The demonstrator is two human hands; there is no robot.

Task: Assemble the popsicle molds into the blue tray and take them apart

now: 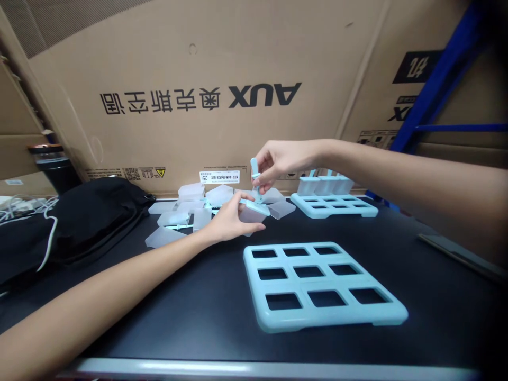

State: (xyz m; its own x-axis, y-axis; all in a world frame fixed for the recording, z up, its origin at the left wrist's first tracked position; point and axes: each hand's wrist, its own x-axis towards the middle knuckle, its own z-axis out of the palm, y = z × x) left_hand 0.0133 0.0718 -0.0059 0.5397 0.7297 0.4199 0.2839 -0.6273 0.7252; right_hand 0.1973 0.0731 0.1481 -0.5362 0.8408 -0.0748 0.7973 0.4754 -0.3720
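My left hand [232, 218] is closed around a translucent popsicle mould [253, 216], which has a light blue rim and lies tilted. Just above it, my right hand [270, 166] pinches a light blue popsicle stick [254, 168] upright; its lower end is close to the mould, and I cannot tell whether they touch. Several loose translucent moulds [166, 237] lie in a pile around my left hand, with a blue stick [178, 227] among them. Nearer to me, a light blue mould rack [291, 272] with square openings lies flat on the dark table.
At the back right, a second light blue rack [317, 211] holds several moulds [325, 185] with sticks. A black bag [99, 217], white cables [24, 205] and a dark tumbler [55, 166] stand at the left. A large cardboard box [198, 53] rises behind; a blue metal frame [432, 95] is at right.
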